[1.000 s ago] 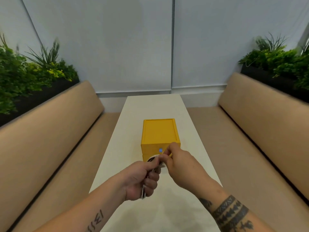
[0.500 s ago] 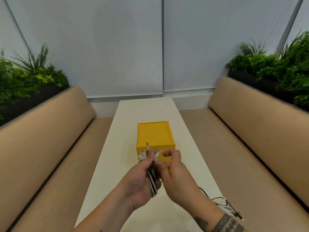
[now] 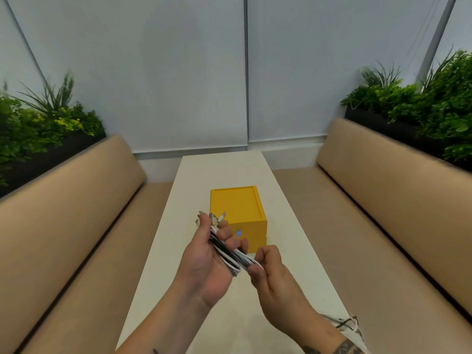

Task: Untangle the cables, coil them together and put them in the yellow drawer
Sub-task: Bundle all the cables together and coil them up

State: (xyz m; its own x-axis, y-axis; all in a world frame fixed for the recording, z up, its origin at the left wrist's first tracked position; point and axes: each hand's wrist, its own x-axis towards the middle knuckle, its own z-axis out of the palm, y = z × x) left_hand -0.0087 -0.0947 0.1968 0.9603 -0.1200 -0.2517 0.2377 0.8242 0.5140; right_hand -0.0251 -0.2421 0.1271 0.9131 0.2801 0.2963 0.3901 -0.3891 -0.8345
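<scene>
- Head view: cable bundle [image 3: 229, 254], black and white strands folded into one tight hank, held in the air above the near half of the table [image 3: 222, 169], just in front of the yellow drawer unit [image 3: 237, 213].
- Long axis runs diagonally: plug ends [image 3: 221, 216] point up and away to the left, and the looped end points down and right, toward the person.
- Left hand [image 3: 204, 264]: palm up, thumb along the left side, fingers curled over the strands from the right. It grips the upper and middle part of the bundle.
- Right hand [image 3: 273, 277]: fingers curled, thumb and fingertips pinching the looped lower end of the bundle.
- The two hands sit close together, joined only by the cables.
- Yellow drawer unit: stands on the table centreline, front face toward the camera with a small blue mark on it; the front looks flush with the body.
- Loose cables [image 3: 344, 325]: a second black and white tangle at the near right edge of the table, partly hidden behind the right forearm.
- Tan benches run along both sides of the table, left [image 3: 63, 213] and right [image 3: 383, 187].
- Green planters sit behind each backrest, left [image 3: 38, 123] and right [image 3: 421, 103].
- Pale wall panels [image 3: 178, 72] close off the far end.
</scene>
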